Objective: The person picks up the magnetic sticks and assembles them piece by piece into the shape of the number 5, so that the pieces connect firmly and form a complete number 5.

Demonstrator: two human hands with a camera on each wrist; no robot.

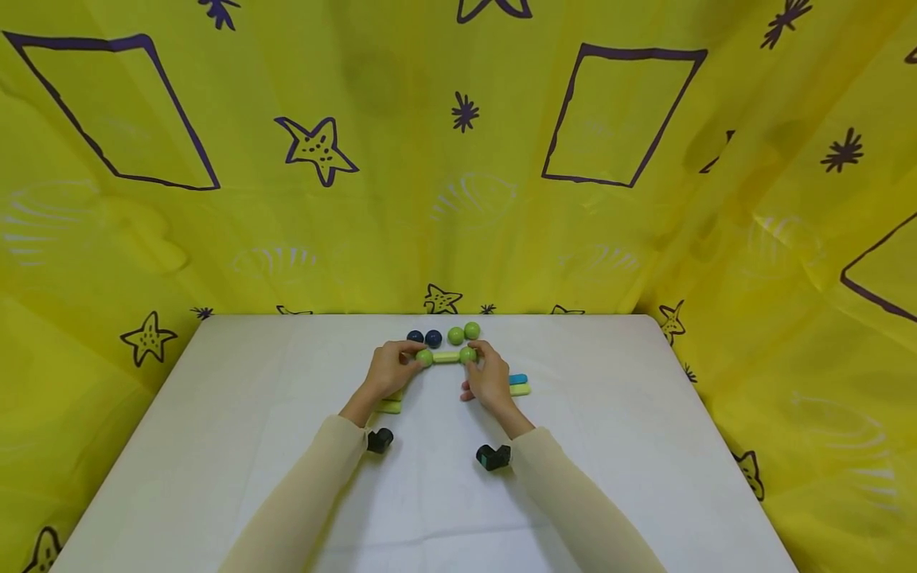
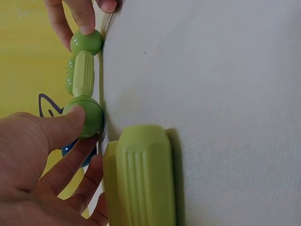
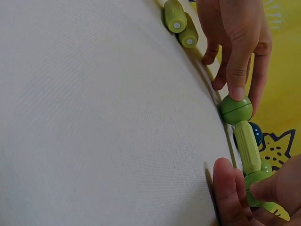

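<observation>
My left hand [image 1: 390, 368] pinches a green ball [image 1: 425, 357] between thumb and fingers. A second green ball [image 1: 468, 355] is pinched by my right hand [image 1: 491, 377]. Between the two balls lies a short, grooved yellow-green rod [image 1: 446, 358], its ends meeting them so that the three form one straight dumbbell-like piece over the far part of the table. In the left wrist view the thumb presses the side of its ball [image 2: 91, 120]. The right wrist view shows the same grooved rod [image 3: 247, 146] with a ball at each end.
Two dark blue balls [image 1: 433, 339] and two green balls [image 1: 456, 336] sit behind the hands on the white table [image 1: 286, 477]. Yellow-green rods [image 1: 389, 407] lie by the left hand. A blue rod [image 1: 518, 380] and a yellow-green rod [image 1: 521, 390] lie beside the right. A yellow patterned curtain [image 1: 387, 239] hangs behind.
</observation>
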